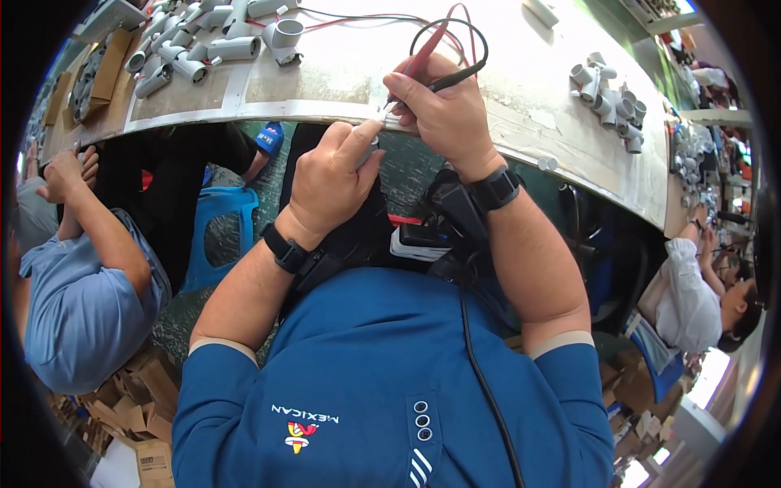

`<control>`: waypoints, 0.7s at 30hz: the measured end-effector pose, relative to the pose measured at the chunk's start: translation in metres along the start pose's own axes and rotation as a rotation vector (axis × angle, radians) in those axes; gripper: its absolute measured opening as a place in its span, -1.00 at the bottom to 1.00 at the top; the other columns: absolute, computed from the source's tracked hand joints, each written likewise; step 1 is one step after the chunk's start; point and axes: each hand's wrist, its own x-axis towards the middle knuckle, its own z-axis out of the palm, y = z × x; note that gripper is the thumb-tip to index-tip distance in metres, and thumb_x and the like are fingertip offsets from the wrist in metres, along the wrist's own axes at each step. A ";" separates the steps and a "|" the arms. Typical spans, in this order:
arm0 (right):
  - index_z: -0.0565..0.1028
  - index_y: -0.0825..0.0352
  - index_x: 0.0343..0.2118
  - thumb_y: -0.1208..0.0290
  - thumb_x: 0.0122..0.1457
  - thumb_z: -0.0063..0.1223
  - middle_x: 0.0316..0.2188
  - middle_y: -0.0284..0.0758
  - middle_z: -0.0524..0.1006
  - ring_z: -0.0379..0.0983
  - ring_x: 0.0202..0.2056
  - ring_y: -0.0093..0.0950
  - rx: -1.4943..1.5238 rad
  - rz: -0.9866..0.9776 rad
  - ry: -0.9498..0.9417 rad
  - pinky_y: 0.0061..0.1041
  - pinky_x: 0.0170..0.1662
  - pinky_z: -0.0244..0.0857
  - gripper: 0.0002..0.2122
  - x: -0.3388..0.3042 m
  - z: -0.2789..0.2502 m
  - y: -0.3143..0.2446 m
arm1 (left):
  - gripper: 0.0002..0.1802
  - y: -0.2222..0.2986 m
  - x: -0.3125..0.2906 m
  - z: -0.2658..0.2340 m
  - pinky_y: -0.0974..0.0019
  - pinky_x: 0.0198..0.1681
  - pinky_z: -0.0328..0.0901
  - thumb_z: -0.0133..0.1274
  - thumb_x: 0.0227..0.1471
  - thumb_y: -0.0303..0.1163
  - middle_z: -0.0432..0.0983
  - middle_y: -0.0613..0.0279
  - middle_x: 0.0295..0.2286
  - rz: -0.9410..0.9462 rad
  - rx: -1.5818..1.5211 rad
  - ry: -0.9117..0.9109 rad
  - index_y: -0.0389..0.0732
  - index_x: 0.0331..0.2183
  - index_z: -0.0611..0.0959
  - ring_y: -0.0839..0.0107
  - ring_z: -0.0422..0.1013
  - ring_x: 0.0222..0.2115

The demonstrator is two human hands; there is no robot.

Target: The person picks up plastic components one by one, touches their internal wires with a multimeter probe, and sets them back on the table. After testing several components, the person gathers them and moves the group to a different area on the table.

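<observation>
My left hand (329, 183) is closed around a small grey plastic piece (370, 150), mostly hidden by the fingers, at the table's near edge. A tiny white connector (384, 116) shows by its fingertips. In my right hand (451, 122) are two test probes, a red probe (426, 52) and a black probe (455, 79), held crosswise with their tips pointing down at the connector. Whether the tips touch it I cannot tell. From the probes, red and black leads (358, 16) loop up and run left across the white table (342, 73).
Grey cylindrical housings (232, 49) lie heaped at the far left, beside a cardboard box (110, 69). Another group of grey housings (610, 106) stands at the right. One person (89, 276) sits to my left near a blue stool (215, 232), another person (687, 293) to my right.
</observation>
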 end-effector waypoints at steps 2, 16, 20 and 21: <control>0.58 0.38 -0.20 0.43 0.32 0.26 -0.47 -0.41 0.59 0.51 -0.50 -0.68 -0.046 -0.023 -0.014 -0.69 -0.45 0.39 -0.86 0.001 0.001 0.002 | -0.58 0.000 0.000 0.000 0.10 -0.45 0.47 0.30 0.08 -0.41 0.51 0.13 -0.37 0.002 0.008 -0.010 -0.11 0.01 0.63 0.06 0.55 -0.47; 0.62 0.37 -0.17 0.41 0.29 0.31 -0.49 -0.44 0.60 0.48 -0.53 -0.72 -0.023 -0.001 0.003 -0.71 -0.45 0.37 -0.84 -0.001 0.006 0.000 | -0.56 0.000 0.001 0.002 0.10 -0.47 0.46 0.29 0.08 -0.40 0.50 0.14 -0.39 0.012 0.016 -0.010 -0.11 0.02 0.63 0.08 0.53 -0.50; 0.60 0.36 -0.19 0.42 0.29 0.31 -0.49 -0.44 0.60 0.47 -0.52 -0.72 -0.105 -0.070 0.011 -0.69 -0.46 0.35 -0.85 -0.003 0.008 0.004 | -0.56 0.000 0.001 0.002 0.10 -0.47 0.46 0.29 0.08 -0.40 0.51 0.14 -0.38 0.006 0.012 -0.010 -0.11 0.02 0.63 0.07 0.54 -0.49; 0.60 0.36 -0.19 0.43 0.29 0.30 -0.49 -0.44 0.60 0.47 -0.52 -0.72 -0.144 -0.109 0.017 -0.69 -0.47 0.34 -0.86 -0.003 0.009 0.005 | -0.56 0.000 0.001 0.001 0.10 -0.46 0.47 0.29 0.08 -0.40 0.51 0.14 -0.38 0.005 0.012 -0.011 -0.11 0.02 0.63 0.07 0.54 -0.49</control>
